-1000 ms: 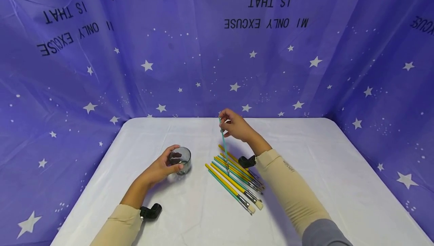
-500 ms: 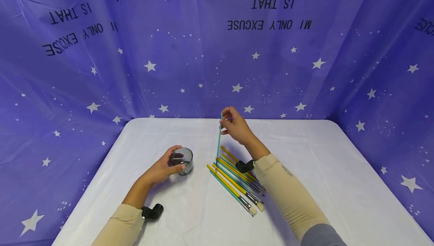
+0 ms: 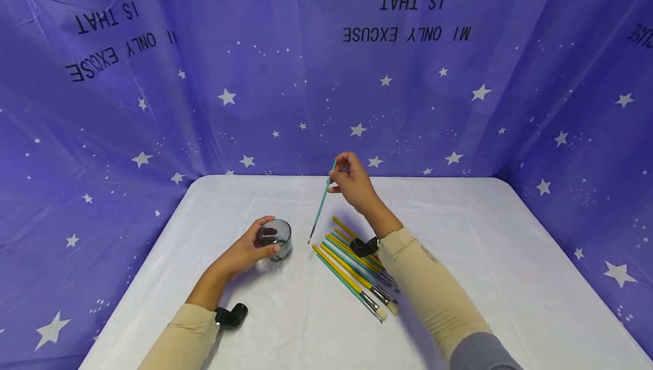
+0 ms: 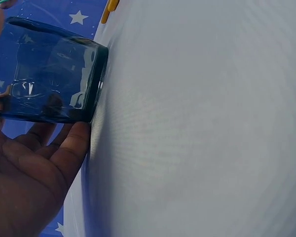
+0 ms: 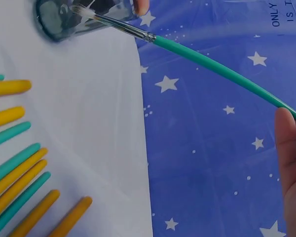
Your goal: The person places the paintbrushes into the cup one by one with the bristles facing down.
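My left hand (image 3: 251, 252) grips a smoky glass cup (image 3: 282, 233) around its side, the thumb across the near wall. In the left wrist view the glass (image 4: 44, 74) looks blue and its base is at the white tabletop. My right hand (image 3: 354, 184) pinches a green paintbrush (image 3: 320, 208) near the end of its handle, bristles down. The brush tip hangs between the glass and the brush pile, apart from the glass in the head view. The right wrist view shows the brush's metal ferrule (image 5: 128, 28) and pale bristles in front of the glass.
Several yellow and green paintbrushes (image 3: 352, 268) lie side by side on the white table (image 3: 285, 324), bristles toward the front right. A purple cloth (image 3: 306, 75) with stars stands behind and at both sides. A black wrist camera (image 3: 363, 247) overhangs the pile.
The right hand has lifted the green paintbrush from over the pile and swung its tip left toward the glass. The left hand stays on the glass.
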### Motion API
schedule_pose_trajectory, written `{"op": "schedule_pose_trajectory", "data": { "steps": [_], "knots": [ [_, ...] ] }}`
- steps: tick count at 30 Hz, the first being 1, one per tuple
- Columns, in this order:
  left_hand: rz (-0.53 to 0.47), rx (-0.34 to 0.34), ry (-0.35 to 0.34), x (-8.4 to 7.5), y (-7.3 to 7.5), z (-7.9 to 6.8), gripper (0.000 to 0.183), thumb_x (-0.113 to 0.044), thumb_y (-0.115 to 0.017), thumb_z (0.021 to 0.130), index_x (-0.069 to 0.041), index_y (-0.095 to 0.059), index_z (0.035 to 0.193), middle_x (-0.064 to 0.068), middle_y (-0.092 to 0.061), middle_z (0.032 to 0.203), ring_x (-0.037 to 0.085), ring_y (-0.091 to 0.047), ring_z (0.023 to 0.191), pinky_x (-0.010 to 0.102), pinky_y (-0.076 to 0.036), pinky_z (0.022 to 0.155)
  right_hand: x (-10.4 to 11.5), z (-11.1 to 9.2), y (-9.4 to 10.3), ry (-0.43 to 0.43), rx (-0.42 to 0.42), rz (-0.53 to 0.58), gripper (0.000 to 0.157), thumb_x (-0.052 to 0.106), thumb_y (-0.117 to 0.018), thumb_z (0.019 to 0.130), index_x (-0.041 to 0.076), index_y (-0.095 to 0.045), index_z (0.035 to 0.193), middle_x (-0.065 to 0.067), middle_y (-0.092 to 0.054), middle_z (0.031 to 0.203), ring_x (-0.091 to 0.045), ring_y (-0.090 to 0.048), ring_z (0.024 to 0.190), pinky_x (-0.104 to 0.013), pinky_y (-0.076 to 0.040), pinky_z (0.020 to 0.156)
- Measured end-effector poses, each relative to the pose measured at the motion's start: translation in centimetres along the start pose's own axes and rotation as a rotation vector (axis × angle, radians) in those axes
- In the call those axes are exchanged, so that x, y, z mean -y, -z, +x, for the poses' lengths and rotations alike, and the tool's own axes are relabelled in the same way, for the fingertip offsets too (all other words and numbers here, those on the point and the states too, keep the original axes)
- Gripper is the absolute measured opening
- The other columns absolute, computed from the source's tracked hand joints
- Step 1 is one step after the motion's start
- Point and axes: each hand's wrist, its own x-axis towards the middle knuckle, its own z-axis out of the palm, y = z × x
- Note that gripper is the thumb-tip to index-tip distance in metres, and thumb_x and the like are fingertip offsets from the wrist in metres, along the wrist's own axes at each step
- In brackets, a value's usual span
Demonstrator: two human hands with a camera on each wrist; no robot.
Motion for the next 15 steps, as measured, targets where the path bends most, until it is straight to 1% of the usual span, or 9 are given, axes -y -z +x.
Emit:
{"op": "schedule_pose_trajectory", "data": {
  "steps": [4,8,12,15],
  "knots": [
    [-0.008,0.001,-0.004,0.0,0.1,0.1,0.079,-0.017,-0.072,0.093,-0.008,-0.022,0.153,0.029,-0.042,0.142,0.043,-0.043,0.132,0.043,-0.039,0.103,0.7,0.4,-0.5,0.017,-0.017,0.036,0.024,-0.006,-0.052,0.098,0.005,-0.041,0.116,-0.009,-0.047,0.096,-0.019,-0.061,0.079,-0.036,-0.058,0.067],
    [-0.014,0.012,-0.003,0.0,0.1,0.1,0.079,-0.017,-0.072,0.093,-0.007,-0.021,0.153,0.029,-0.042,0.142,0.043,-0.043,0.132,0.042,-0.039,0.103,1.2,0.6,-1.1,0.016,-0.045,0.071,0.024,-0.006,-0.052,0.097,0.007,-0.041,0.114,-0.008,-0.046,0.095,-0.017,-0.06,0.077,-0.034,-0.057,0.066],
    [-0.018,0.013,0.016,0.0,0.1,0.2,0.079,-0.017,-0.073,0.092,-0.011,-0.023,0.153,0.027,-0.043,0.142,0.041,-0.043,0.133,0.044,-0.038,0.104,1.3,0.5,-1.7,0.023,-0.066,0.114,0.025,-0.008,-0.052,0.097,0.008,-0.042,0.114,-0.007,-0.045,0.095,-0.017,-0.058,0.076,-0.033,-0.058,0.066],
    [-0.021,0.013,0.02,-0.1,0.0,0.2,0.08,-0.018,-0.073,0.092,-0.011,-0.023,0.153,0.027,-0.042,0.142,0.042,-0.043,0.133,0.047,-0.037,0.104,1.3,0.4,-2.1,0.032,-0.078,0.136,0.025,-0.008,-0.051,0.097,0.007,-0.041,0.114,-0.008,-0.045,0.095,-0.017,-0.058,0.077,-0.034,-0.058,0.066]
  ]
}}
